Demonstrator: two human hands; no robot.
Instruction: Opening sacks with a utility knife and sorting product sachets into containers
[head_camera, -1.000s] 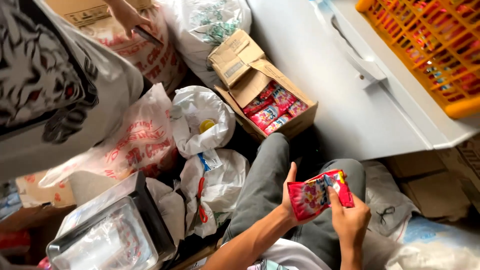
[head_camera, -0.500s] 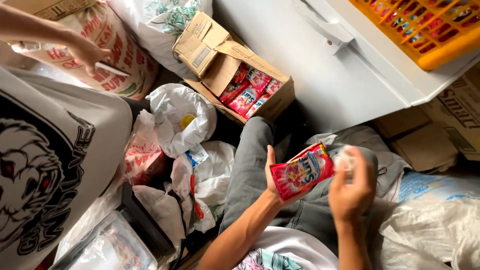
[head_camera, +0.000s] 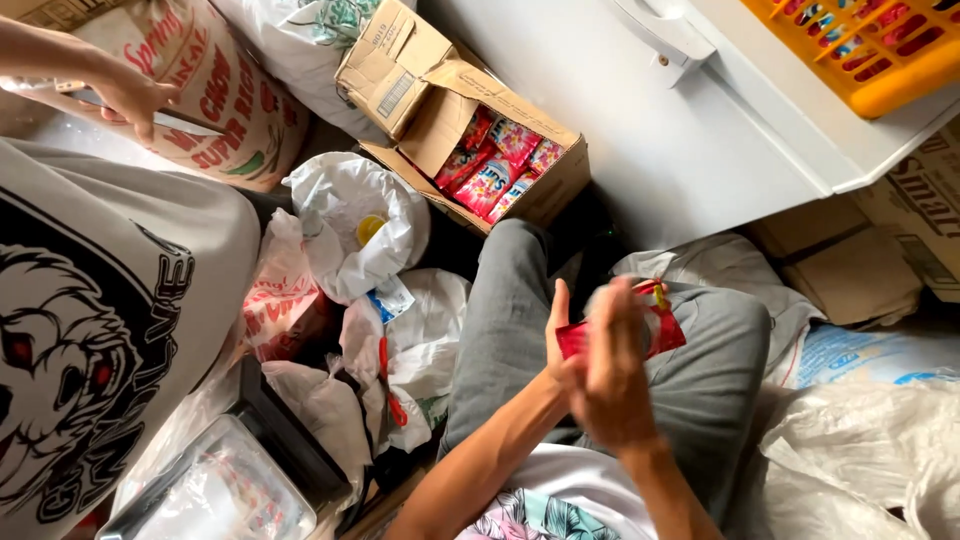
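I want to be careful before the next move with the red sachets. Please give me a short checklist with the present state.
1. Red sachets held by both hands: ok.
2. Left hand grips their left edge: ok.
3. Right hand is sharp enough to judge its fingers: not ok, blurred.
4. Number of sachets held: cannot tell.
5. Cardboard box is open, with sachets inside: ok.
6. Other person's hand is apart from the sachets: ok.

Glossy red plastic sachet (head_camera: 660, 330); matt brown cardboard box (head_camera: 450, 100) at 11 o'clock; crinkly white plastic bags (head_camera: 345, 225); grey cloth trousers (head_camera: 505, 320).
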